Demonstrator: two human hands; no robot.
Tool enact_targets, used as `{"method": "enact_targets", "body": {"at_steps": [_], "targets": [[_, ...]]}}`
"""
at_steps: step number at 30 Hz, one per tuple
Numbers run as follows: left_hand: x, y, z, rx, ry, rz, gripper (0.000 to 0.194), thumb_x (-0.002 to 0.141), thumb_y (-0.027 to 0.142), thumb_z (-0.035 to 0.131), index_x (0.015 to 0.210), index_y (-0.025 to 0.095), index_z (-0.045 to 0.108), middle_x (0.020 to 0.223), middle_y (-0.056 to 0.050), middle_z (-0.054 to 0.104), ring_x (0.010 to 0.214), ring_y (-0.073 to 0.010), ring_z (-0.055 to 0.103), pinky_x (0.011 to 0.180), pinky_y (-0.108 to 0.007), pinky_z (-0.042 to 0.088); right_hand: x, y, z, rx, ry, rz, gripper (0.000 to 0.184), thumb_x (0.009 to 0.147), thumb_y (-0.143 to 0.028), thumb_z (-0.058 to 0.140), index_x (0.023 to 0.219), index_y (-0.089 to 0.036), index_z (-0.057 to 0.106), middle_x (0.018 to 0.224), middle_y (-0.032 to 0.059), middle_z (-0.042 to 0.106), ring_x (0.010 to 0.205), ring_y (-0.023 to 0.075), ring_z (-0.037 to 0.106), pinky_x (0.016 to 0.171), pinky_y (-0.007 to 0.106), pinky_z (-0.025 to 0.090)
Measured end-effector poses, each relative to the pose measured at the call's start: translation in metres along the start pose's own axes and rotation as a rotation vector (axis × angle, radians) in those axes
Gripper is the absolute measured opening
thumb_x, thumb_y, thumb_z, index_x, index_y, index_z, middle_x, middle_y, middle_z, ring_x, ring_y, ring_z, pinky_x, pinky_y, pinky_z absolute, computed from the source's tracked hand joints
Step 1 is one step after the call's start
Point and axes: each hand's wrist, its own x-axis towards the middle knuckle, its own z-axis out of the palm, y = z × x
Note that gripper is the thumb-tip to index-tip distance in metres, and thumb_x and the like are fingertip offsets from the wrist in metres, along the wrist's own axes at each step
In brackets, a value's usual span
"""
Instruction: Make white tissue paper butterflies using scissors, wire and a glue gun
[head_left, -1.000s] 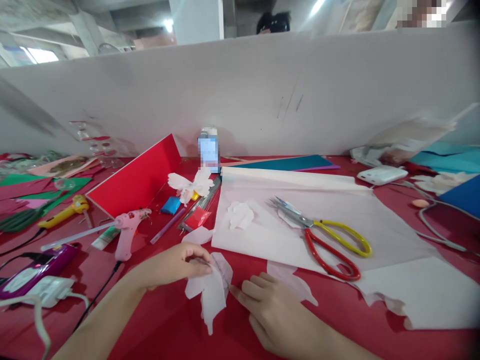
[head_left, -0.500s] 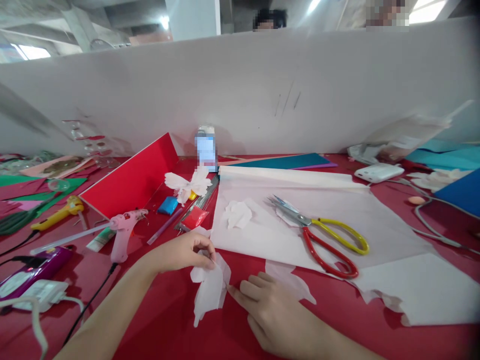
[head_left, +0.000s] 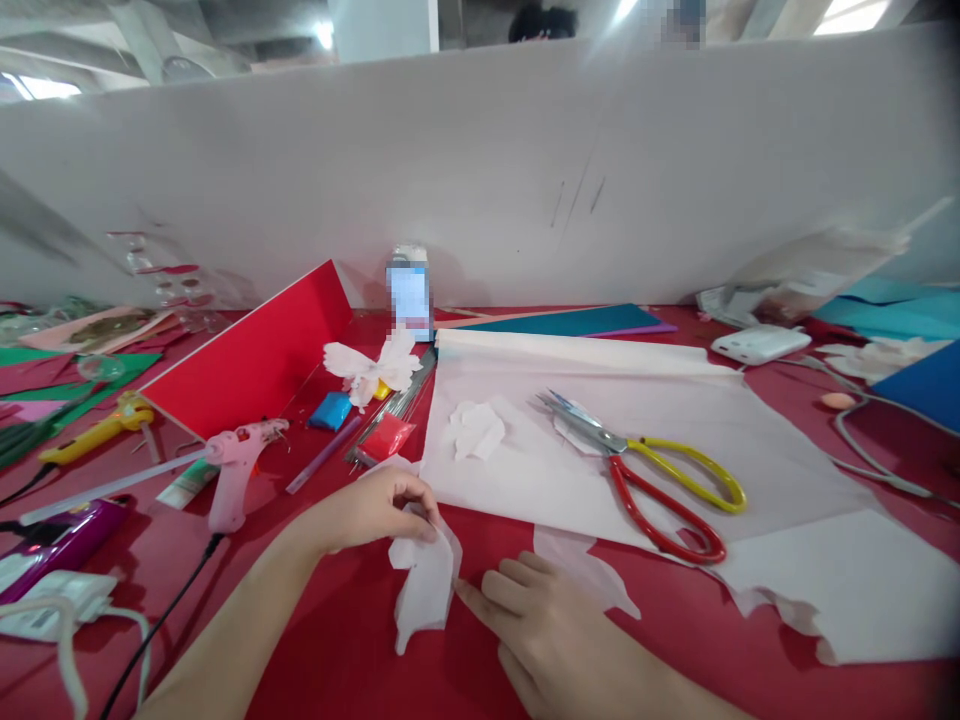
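My left hand [head_left: 390,512] pinches the top of a thin white cut paper piece [head_left: 426,590] with thumb and fingers. The paper has wavy edges and hangs down over the red tabletop. With its index finger stretched out, my right hand [head_left: 536,620] touches the paper's right edge; its other fingers are bent and grip nothing visible. Behind the right hand lies another white paper cutout [head_left: 585,565], partly covered by it. A pair of scissors [head_left: 622,445] with one red and one yellow handle rests on a large white paper sheet [head_left: 525,480].
Left of me lie a pink glue gun [head_left: 236,470], a yellow glue gun [head_left: 101,435] and a purple device [head_left: 71,545] with cords. A white paper flower shape [head_left: 371,368] sits near a phone [head_left: 409,300], beside a red board [head_left: 255,350]. Small packets [head_left: 385,440] lie nearby.
The white paper has turned slightly and its right part looks narrower, with my right fingertip still at its edge. My view has shifted a little; both hands stay nearly in place.
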Motion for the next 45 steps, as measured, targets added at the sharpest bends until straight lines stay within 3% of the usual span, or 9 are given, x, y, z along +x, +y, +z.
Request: {"method": "enact_targets", "body": {"at_steps": [8, 18, 28, 36, 45], "targets": [[0.001, 0.002, 0.001, 0.007, -0.038, 0.007, 0.017, 0.065, 0.033, 0.069, 0.074, 0.018, 0.070, 0.073, -0.001, 0.066, 0.069, -0.0150, 0.056, 0.062, -0.024, 0.041, 0.000, 0.000, 0.003, 0.006, 0.011, 0.010, 0.055, 0.076, -0.009, 0.047, 0.131, -0.015, 0.048, 0.091, 0.0044, 0.062, 0.075, 0.0191, 0.051, 0.068, 0.032, 0.038], [0.000, 0.008, 0.004, 0.087, -0.018, 0.026, 0.015, 0.065, 0.031, 0.070, 0.074, 0.019, 0.071, 0.076, 0.000, 0.067, 0.074, -0.0156, 0.057, 0.066, -0.023, 0.042, -0.001, 0.000, 0.001, -0.005, 0.003, -0.001, 0.047, 0.076, -0.010, 0.047, 0.123, -0.014, 0.054, 0.091, 0.0040, 0.062, 0.073, 0.0194, 0.050, 0.066, 0.032, 0.039], [0.005, 0.001, 0.003, 0.257, 0.094, 0.066, 0.038, 0.063, 0.040, 0.073, 0.096, 0.023, 0.070, 0.087, 0.000, 0.063, 0.076, -0.0162, 0.053, 0.063, -0.023, 0.039, 0.000, -0.001, -0.001, -0.003, -0.033, 0.012, 0.042, 0.079, -0.011, 0.047, 0.120, -0.015, 0.055, 0.091, 0.0052, 0.061, 0.074, 0.0184, 0.050, 0.068, 0.032, 0.037], [0.003, 0.002, 0.006, 0.148, 0.085, 0.099, 0.036, 0.066, 0.033, 0.070, 0.100, 0.020, 0.066, 0.095, -0.003, 0.067, 0.090, -0.0196, 0.060, 0.074, -0.026, 0.045, 0.000, -0.001, 0.001, 0.019, -0.020, 0.013, 0.045, 0.078, -0.010, 0.045, 0.123, -0.014, 0.053, 0.092, 0.0055, 0.061, 0.074, 0.0188, 0.049, 0.069, 0.032, 0.037], [0.007, -0.004, 0.009, 0.133, 0.102, 0.087, 0.033, 0.067, 0.031, 0.069, 0.098, 0.020, 0.066, 0.090, -0.002, 0.065, 0.085, -0.0174, 0.059, 0.075, -0.026, 0.045, 0.000, 0.000, 0.001, 0.016, 0.000, -0.004, 0.042, 0.078, -0.008, 0.044, 0.118, -0.015, 0.056, 0.090, 0.0034, 0.060, 0.072, 0.0188, 0.048, 0.066, 0.032, 0.035]]}}
